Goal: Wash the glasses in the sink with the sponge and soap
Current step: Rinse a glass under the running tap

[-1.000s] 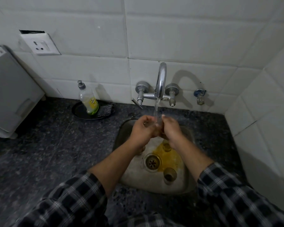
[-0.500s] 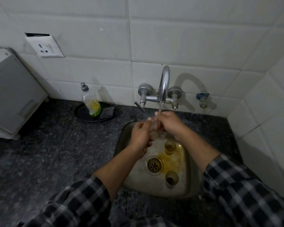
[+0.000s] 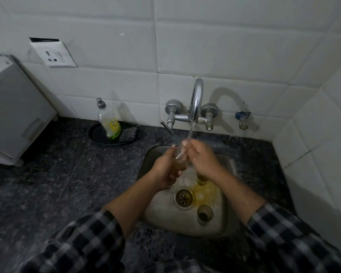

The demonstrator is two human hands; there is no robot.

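Step now: I think the held glass (image 3: 180, 154) is getting a rinse under the water (image 3: 191, 133) from the tap (image 3: 196, 99).
Left grip (image 3: 166, 166): its fingers curl round the held glass from one side.
Right grip (image 3: 200, 156): it wraps round the same glass from the other side.
Where the glass is: above the sink (image 3: 227, 213), between both grips.
How to do it well: hold tight, because wet glass is slippery. Turn it slowly so water gets inside and all round. Hold it low over the sink.
In the sink: the near glass (image 3: 205, 214) stands by the drain (image 3: 184, 198). The far glass (image 3: 202, 177) is partly hidden under the right wrist. A yellow puddle (image 3: 207, 194) lies between them.
Near glass: something dark is inside, but I cannot tell what.
Black plate (image 3: 96, 134): it sits on the tabletop (image 3: 57, 184) and carries the soap bottle (image 3: 109, 125) and the sponge (image 3: 128, 133), side by side.
Soap bottle: there is yellow-green soap low down.
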